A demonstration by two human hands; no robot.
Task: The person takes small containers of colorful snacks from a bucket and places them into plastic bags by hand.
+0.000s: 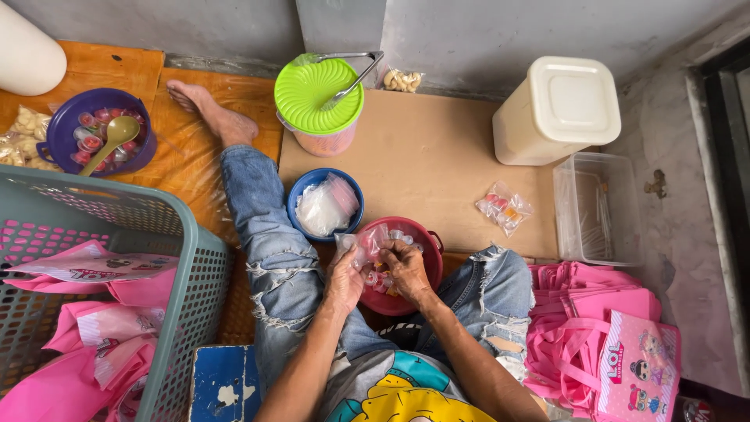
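Holding one clear bag [366,244], left hand [344,275], right hand [405,268], over one red bowl [428,270]

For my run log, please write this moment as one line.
left hand: holds small clear bag | right hand: on bag | below: red bowl | beside: blue bowl

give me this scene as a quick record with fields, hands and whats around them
left hand: holds a small clear plastic bag over the red bowl
right hand: pinches the same bag from the other side
red bowl: between the knees, small cups inside
blue bowl: just beyond it, holds clear bags
green-lidded tub: metal tongs on top
filled packet: lies on the cardboard
purple bowl: far left, spoon in it
basket: left, pink bags inside
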